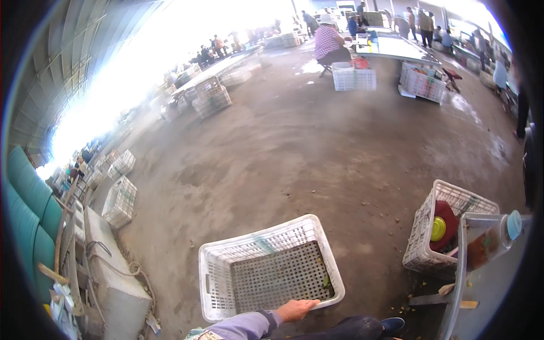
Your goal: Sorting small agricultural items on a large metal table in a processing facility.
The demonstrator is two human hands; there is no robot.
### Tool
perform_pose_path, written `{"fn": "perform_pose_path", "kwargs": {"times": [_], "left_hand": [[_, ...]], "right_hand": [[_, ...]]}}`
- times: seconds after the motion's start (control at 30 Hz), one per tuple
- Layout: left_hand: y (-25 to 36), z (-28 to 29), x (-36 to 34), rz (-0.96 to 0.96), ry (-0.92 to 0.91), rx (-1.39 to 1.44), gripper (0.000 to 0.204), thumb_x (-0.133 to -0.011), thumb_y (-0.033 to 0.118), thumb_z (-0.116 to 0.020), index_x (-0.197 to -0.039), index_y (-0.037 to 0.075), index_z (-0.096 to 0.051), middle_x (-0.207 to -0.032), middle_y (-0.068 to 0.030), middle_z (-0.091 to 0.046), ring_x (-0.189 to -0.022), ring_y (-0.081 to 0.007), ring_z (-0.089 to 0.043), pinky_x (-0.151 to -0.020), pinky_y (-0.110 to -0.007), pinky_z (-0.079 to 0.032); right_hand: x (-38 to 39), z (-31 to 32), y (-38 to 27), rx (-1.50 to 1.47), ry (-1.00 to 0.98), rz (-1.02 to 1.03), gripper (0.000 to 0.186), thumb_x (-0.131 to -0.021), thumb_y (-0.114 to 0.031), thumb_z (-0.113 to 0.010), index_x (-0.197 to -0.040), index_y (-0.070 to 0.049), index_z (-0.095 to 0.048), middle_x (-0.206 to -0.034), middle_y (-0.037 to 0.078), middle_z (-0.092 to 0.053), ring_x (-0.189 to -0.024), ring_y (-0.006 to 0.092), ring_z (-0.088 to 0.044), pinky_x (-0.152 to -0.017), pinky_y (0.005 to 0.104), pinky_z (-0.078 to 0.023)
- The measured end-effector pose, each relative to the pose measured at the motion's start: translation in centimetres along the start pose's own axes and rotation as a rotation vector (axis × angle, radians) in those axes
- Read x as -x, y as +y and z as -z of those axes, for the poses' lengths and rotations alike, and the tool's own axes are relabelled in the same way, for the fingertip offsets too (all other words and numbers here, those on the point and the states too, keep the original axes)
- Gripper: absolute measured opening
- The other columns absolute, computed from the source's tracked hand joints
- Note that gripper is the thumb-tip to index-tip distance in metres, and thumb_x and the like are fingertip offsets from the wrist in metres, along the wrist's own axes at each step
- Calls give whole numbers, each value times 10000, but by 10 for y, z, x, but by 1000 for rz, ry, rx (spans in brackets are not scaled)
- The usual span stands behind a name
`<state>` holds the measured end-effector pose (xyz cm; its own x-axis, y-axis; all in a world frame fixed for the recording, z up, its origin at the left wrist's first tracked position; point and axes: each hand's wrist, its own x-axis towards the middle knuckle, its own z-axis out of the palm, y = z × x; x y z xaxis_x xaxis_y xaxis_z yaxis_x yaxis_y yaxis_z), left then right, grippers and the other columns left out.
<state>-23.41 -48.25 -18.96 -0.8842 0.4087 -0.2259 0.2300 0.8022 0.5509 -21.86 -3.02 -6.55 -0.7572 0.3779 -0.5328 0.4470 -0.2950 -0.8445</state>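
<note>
A white plastic crate (214, 294) with perforated walls and a grid floor sits tilted in front of me. Scraps of green leaf (326, 281) lie in its corner by my hand. My left hand (297, 310), at the end of a grey-purple sleeve, is closed over the crate's near rim; its fingertips are partly hidden. My right hand is out of the picture. Near my trouser leg (354, 328) shows a dark blue shoe (392, 324).
Right: another white crate (419, 243) holding a dark red thing with a yellow-green round piece, a metal-edged table (498, 289), and a bottle (490, 246) with a blue cap. Left: a concrete block (122, 294) with rope, teal tubs (28, 198). A person (331, 42) sits far off.
</note>
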Motion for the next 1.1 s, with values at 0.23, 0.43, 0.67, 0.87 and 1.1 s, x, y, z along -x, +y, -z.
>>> {"fn": "perform_pose_path", "kwargs": {"times": [0.23,0.43,0.67,0.87,1.1], "left_hand": [[2,-1,-5,-44,11,-18,482,-833,64,-459,-1307,68,-366,-1207,-106,-549,-1045,-270,-578,-778,-372,-511],[2,-3,-7,-74,95,-20,466,-810,58,-482,-1266,66,-391,-1082,-110,-576,-981,-272,-594,-754,-383,-509],[4,-3,-6,-107,109,-11,425,-825,79,-473,-1244,62,-402,-1022,-128,-580,-949,-279,-603,-725,-389,-510],[5,-4,-7,-41,57,-9,399,-838,87,-465,-1234,94,-419,-1046,-126,-591,-939,-306,-612,-730,-407,-511],[0,-8,-7,-57,169,8,322,-841,81,-474,-1156,117,-417,-981,-126,-592,-917,-293,-627,-695,-415,-504]], "right_hand": [[54,-25,-16,84,-38,106,320,-897,-221,-381,-973,18,-579,-1034,153,-582,-1043,251,-514,-966,354,-354],[98,-43,-27,160,-78,180,322,-895,-215,-378,-984,24,-576,-1053,159,-577,-1065,257,-505,-980,361,-342],[141,-57,-38,252,-133,248,326,-894,-207,-375,-996,30,-574,-1076,167,-570,-1090,265,-495,-998,368,-329],[181,-60,-48,312,-197,348,330,-893,-201,-373,-1007,36,-572,-1096,174,-565,-1111,272,-486,-1012,375,-318],[228,-49,-67,329,-321,658,334,-891,-193,-370,-1019,42,-569,-1118,181,-558,-1136,280,-476,-1029,383,-304]]}}
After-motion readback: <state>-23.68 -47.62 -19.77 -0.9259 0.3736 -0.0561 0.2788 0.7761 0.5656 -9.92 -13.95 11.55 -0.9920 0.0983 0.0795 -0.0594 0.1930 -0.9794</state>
